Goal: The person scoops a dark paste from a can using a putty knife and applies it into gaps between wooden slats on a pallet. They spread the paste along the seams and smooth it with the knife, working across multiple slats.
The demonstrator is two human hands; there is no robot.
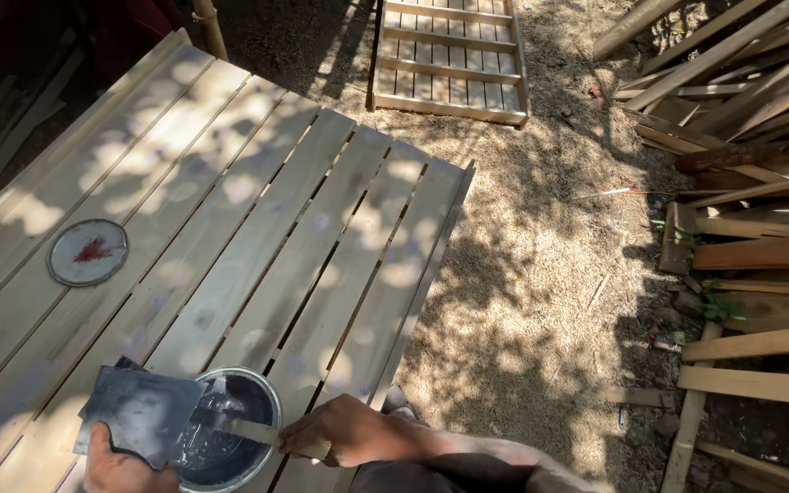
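1. One round paint can (230,429) sits on the slatted wooden panel (257,228), between both hands.
2. Right hand (344,431) pinches a flat stick (244,426), its far end dipped into the dark paint.
3. Left hand (120,467) clasps a dark board piece (143,415), tilted over the can's rim.
4. Beyond the left grip lies the can's lid (88,252), paint-stained side up.

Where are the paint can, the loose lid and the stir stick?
paint can (262,388), head view, right rim.
loose lid (88,252), head view, centre of its stained face.
stir stick (239,426), head view, shaft over the can.
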